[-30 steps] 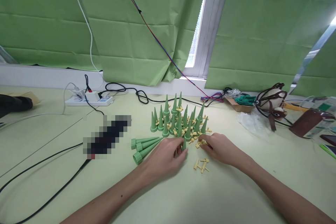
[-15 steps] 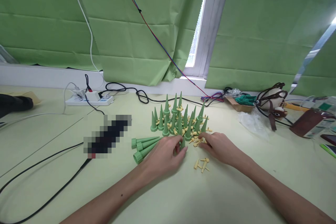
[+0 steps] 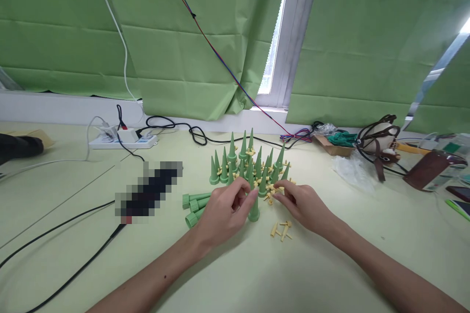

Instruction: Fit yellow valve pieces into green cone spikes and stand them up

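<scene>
My left hand (image 3: 227,210) is closed in a pinch at the upper part of a green plastic spike (image 3: 253,213), which stands upright with its round base down. The thumb covers the spike's tip. My right hand (image 3: 303,205) hovers at the right side of a group of upright green spikes (image 3: 263,183). Its thumb and index finger are bent and apart, close to small yellow plastic fittings (image 3: 270,200) heaped among the spikes. A few other yellow fittings (image 3: 284,231) lie nearer me. Several green spikes (image 3: 193,203) lie on their sides, partly hidden behind my left hand.
A white power strip (image 3: 125,142) with plugs and black cables is at the back left. A blurred dark object (image 3: 150,195) lies left of the spikes. Clear plastic film (image 3: 354,171), a small cardboard box (image 3: 334,146) and a brown case (image 3: 435,171) are on the right.
The green spike at my left hand now stands more in view, its base nearer me. My left hand has shifted slightly left, and my right hand has drawn slightly left, fingers above the fittings.
</scene>
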A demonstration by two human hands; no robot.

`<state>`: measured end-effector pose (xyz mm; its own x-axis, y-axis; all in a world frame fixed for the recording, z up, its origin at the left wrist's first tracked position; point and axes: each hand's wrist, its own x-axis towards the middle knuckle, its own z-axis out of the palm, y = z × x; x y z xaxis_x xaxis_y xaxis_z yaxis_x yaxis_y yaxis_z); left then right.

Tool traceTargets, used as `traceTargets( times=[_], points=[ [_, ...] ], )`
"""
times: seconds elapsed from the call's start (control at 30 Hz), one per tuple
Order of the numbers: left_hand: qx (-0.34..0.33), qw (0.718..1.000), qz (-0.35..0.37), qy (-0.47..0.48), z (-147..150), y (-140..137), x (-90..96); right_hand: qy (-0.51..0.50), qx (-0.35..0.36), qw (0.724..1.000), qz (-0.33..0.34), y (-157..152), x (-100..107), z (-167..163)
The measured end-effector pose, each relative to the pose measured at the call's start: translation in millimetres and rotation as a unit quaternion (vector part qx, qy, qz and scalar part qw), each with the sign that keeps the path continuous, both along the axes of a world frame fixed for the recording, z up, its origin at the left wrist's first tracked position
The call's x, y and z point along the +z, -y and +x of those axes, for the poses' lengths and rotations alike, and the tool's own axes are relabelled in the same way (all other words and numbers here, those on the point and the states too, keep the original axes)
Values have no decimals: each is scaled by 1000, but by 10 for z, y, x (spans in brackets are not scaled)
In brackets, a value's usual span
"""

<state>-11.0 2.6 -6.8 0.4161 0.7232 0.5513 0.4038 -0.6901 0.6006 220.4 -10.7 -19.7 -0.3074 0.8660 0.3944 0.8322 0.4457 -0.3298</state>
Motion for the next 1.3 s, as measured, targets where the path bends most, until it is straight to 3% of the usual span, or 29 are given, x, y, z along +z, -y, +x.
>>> traceTargets(
  times=[0.23, 0.47, 1.0, 1.3],
  points=[
    [-57, 993, 88, -52, 15, 20, -17, -78, 128, 988, 36, 89, -33, -70],
    [-60, 991, 69, -98, -4, 2, -41, -88, 179, 976, 86, 149, -38, -126],
    [-99, 988, 72, -91, -4, 23, -59, -84, 192, 973, 94, 188, -38, -161],
    [-87, 990, 75, -83, 16, 21, -45, -112, 156, 968, 160, 193, 22, -208]
  ],
)
